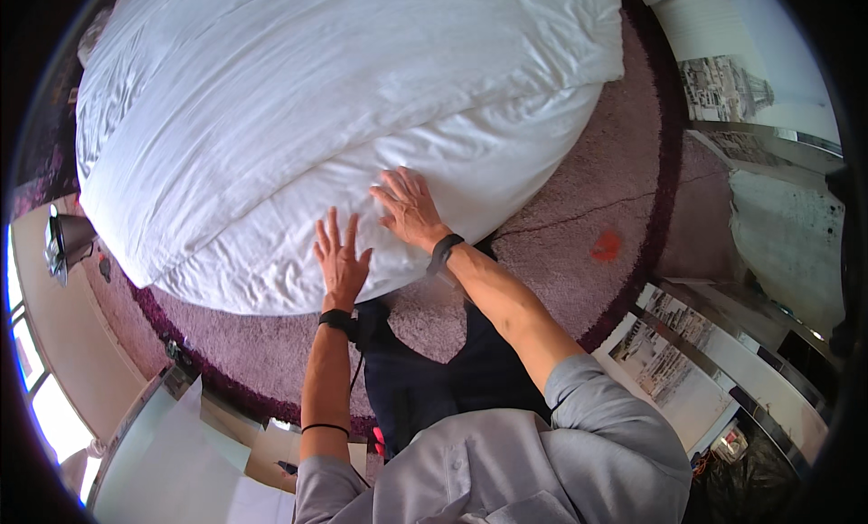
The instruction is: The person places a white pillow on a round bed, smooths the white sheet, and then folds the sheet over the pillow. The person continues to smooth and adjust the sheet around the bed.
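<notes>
A white sheet [291, 110] covers the bed before me, with a folded edge running across it near my side. My left hand [341, 263] rests on the sheet's near border, palm down and fingers spread. Farther forward and to the right, my right hand [409, 208] lies flat on the same white cloth, its fingers apart. Neither hand grips anything. Small wrinkles gather around both hands, and long creases run over the upper left part. Each wrist wears a dark band.
A pinkish carpet with a dark purple border [661, 185] surrounds the bed, marked by a red stain [605, 245]. White furniture with printed city pictures [668, 344] stands at right. A lamp [68, 242] is at far left. A pale panel [183, 449] stands at lower left.
</notes>
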Demonstrator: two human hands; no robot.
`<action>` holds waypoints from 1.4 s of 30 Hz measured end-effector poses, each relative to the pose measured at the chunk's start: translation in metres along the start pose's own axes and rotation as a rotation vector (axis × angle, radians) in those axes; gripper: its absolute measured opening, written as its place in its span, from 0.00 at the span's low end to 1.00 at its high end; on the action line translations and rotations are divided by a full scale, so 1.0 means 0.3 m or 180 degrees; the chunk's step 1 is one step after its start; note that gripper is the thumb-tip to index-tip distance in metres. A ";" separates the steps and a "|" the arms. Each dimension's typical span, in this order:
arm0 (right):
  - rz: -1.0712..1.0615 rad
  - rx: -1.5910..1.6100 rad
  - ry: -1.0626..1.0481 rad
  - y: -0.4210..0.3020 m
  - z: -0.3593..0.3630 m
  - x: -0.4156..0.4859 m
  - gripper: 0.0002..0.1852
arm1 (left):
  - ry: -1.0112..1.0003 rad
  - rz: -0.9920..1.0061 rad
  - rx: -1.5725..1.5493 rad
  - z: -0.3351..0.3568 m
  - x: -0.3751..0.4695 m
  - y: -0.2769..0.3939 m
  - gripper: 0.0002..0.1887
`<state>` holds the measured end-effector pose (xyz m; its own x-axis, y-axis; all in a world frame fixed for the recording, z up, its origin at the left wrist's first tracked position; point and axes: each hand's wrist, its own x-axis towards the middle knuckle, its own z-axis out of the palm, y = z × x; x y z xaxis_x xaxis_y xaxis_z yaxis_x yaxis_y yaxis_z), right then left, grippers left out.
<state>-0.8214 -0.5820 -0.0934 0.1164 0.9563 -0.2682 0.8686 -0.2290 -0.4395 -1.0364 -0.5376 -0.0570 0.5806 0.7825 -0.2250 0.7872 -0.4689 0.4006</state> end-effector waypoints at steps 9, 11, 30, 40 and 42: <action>0.0723 -0.0232 0.0284 0.640 -0.291 -0.012 0.45 | -0.0792 -0.0755 0.0078 0.142 0.195 0.365 0.59; 0.0873 -0.0262 0.0291 0.709 -0.309 -0.048 0.46 | -0.0892 -0.0918 0.0104 0.138 0.191 0.355 0.59; -0.0482 -0.0499 -0.1056 -0.394 0.092 0.002 0.46 | -0.0416 -0.1381 -0.0103 -0.106 -0.235 -0.366 0.52; -0.0722 -0.0410 -0.1498 -0.834 0.310 0.050 0.48 | -0.0180 -0.1554 -0.0614 -0.249 -0.424 -0.736 0.46; -0.0632 -0.0532 -0.1618 -0.869 0.316 0.056 0.49 | -0.0268 -0.1624 -0.0621 -0.260 -0.440 -0.744 0.46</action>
<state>-1.0915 -0.5235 -0.0647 -0.2671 0.7610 -0.5912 0.9194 0.0175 -0.3930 -1.3050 -0.5043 -0.0474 0.1564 0.8514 -0.5006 0.9246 0.0521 0.3774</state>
